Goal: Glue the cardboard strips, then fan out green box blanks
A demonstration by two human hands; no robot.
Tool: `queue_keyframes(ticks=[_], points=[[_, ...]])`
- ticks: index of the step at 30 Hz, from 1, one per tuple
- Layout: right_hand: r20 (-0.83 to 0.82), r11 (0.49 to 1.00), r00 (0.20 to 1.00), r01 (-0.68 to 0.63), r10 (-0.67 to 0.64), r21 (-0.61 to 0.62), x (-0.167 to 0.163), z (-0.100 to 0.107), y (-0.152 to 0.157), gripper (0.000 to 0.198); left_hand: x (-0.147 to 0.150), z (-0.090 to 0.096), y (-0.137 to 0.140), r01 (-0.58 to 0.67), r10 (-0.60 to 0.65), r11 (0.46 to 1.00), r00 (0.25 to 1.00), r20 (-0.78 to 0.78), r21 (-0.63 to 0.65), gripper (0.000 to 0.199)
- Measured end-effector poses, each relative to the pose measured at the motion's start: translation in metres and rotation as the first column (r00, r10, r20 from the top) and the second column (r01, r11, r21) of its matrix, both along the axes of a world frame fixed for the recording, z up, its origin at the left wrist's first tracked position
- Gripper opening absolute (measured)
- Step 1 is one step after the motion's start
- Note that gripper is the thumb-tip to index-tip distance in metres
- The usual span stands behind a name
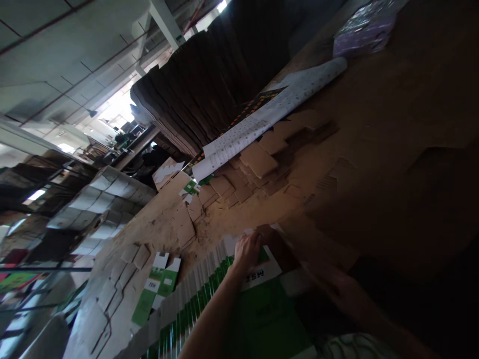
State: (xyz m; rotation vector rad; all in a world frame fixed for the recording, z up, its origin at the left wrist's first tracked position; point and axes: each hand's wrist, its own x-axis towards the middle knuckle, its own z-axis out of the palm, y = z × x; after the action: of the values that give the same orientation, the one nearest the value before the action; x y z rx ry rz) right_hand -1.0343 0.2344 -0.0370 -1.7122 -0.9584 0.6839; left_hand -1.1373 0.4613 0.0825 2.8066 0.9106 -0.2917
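Note:
A row of flat green and white cartons [194, 286] stands packed on edge along the near side of the table. My left hand [247, 248] has its fingers curled over the upper edge of the front carton [267, 309], whose broad green face is turned toward me. Beside that carton's right edge is my right hand [333, 284], dark and smeared; its fingers cannot be made out. Left of the row lies a loose green and white carton [149, 294], flat on the table.
Brown cardboard pieces [258, 159] lie scattered across the table [224, 219], below a long white printed sheet [269, 114]. A tall stack of dark cardboard [194, 89] rises behind. Clear-wrapped purple goods [362, 32] sit at the far right, and white boxes [101, 199] are stacked at left.

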Motion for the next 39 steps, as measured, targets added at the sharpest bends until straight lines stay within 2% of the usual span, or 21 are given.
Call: queue_keyframes(ticks=[2,3,6,8,11,14,17,18,20,23,25,27,29,31,33,35,37,39], points=[[0.032,0.986,0.991,-0.134,0.131,0.096,-0.013,-0.012,0.011,0.043,-0.001,0.0,0.001,-0.039,0.038,0.999,0.999,-0.001,-0.02,0.039],[0.035,0.982,0.988,-0.156,0.153,0.11,-0.017,-0.019,0.014,0.044,-0.001,0.0,0.002,-0.035,0.035,0.999,0.999,-0.01,-0.027,0.037],[0.03,0.979,0.983,-0.181,0.179,0.095,-0.022,-0.038,0.019,0.044,-0.003,0.0,0.001,0.049,-0.051,0.998,0.998,-0.045,-0.034,0.028],[0.027,0.978,0.981,-0.194,0.192,0.072,-0.021,-0.043,0.019,0.043,-0.005,0.0,0.0,0.089,-0.091,0.996,0.993,-0.073,-0.031,0.031],[0.053,0.979,0.98,-0.196,0.193,0.048,-0.023,-0.038,0.02,0.041,-0.006,0.0,0.0,0.107,-0.109,0.994,0.989,-0.099,-0.025,0.036],[0.104,0.975,0.97,-0.221,0.219,0.004,-0.021,-0.025,0.019,0.042,-0.006,-0.001,-0.001,0.12,-0.12,0.993,0.988,-0.098,-0.006,0.038],[0.203,0.974,0.952,-0.22,0.227,-0.059,0.003,-0.014,0.009,0.049,-0.006,-0.003,-0.002,0.107,-0.106,0.994,0.99,-0.097,0.002,0.036],[0.267,0.98,0.943,-0.179,0.197,-0.091,0.016,-0.013,0.002,0.054,-0.006,-0.004,-0.002,0.1,-0.099,0.995,0.99,-0.098,0.0,0.035],[0.444,0.986,0.892,-0.011,0.086,-0.168,0.046,-0.014,-0.014,0.063,-0.004,-0.005,-0.002,0.089,-0.089,0.996,0.992,-0.095,-0.001,0.036],[0.685,0.921,0.727,0.297,-0.048,-0.251,0.083,-0.017,-0.034,0.063,0.002,-0.009,-0.003,0.093,-0.092,0.996,0.993,-0.074,0.001,0.043],[0.72,0.881,0.689,0.388,-0.081,-0.272,0.093,-0.012,-0.039,0.06,0.008,-0.012,-0.004,0.101,-0.101,0.995,0.993,-0.06,0.0,0.041],[0.642,0.909,0.761,0.329,-0.095,-0.255,0.094,0.004,-0.035,0.059,0.012,-0.016,-0.004,0.106,-0.106,0.994,0.993,-0.056,0.003,0.033],[0.459,0.963,0.884,0.193,-0.089,-0.186,0.091,0.026,-0.027,0.055,0.016,-0.018,-0.004,0.102,-0.102,0.995,0.994,-0.043,0.002,0.026],[0.245,0.986,0.964,0.132,-0.102,-0.106,0.086,0.049,-0.018,0.053,0.018,-0.019,-0.003,0.068,-0.068,0.997,0.998,-0.005,-0.024,0.02],[0.07,0.984,0.985,0.161,-0.156,-0.075,0.078,0.066,-0.009,0.053,0.019,-0.018,0.0,0.007,-0.003,0.996,0.999,0.044,-0.09,0.027],[-0.072,0.986,0.984,0.157,-0.16,-0.047,0.063,0.073,-0.001,0.055,0.021,-0.014,0.003,-0.074,0.09,0.988,0.989,0.115,-0.136,0.039],[-0.201,0.995,0.975,0.099,-0.098,-0.005,0.041,0.071,0.007,0.056,0.023,-0.009,0.004,-0.194,0.212,0.976,0.953,0.215,-0.103,0.044],[-0.299,0.999,0.954,0.041,-0.033,0.02,0.016,0.064,0.015,0.057,0.026,-0.004,0.001,-0.31,0.299,0.951,0.911,0.284,-0.007,0.064]])
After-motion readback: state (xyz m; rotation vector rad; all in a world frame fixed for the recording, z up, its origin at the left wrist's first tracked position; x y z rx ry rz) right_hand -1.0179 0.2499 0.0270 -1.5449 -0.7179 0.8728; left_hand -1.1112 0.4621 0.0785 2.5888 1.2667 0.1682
